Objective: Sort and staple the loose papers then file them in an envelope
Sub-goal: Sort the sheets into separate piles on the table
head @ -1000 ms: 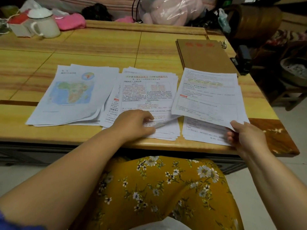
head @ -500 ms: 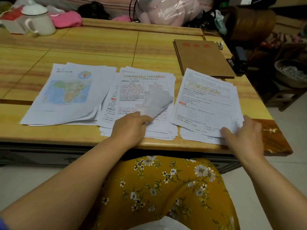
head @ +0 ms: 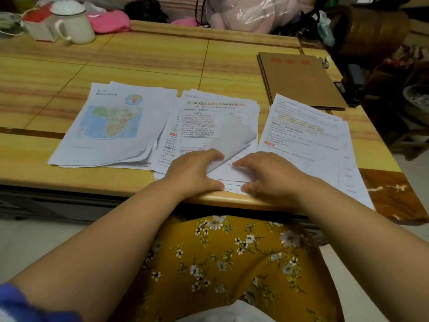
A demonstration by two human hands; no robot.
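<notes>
Three piles of loose papers lie along the table's near edge: a left pile [head: 111, 122] topped by a map, a middle pile [head: 202, 117] with red text, and a right pile [head: 308, 145]. My left hand [head: 197, 173] pinches the lower right corner of the middle pile's top sheet [head: 234, 135], which curls up and back. My right hand [head: 271, 175] rests with spread fingers on the sheet underneath, close to the left hand. A brown envelope [head: 299, 80] lies flat at the back right. Past the envelope's right side sits a black stapler [head: 352, 84].
A white lidded mug [head: 74, 24] and a small box [head: 39, 26] stand at the table's [head: 139, 56] far left, with pink cloth [head: 109, 20] beside them. A plastic bag [head: 246, 12] sits behind the table. Dark clutter fills the floor to the right.
My right hand let go of the right pile's top sheet, which now lies flat, and moved left onto the middle pile. My left hand peeled the middle top sheet's corner up.
</notes>
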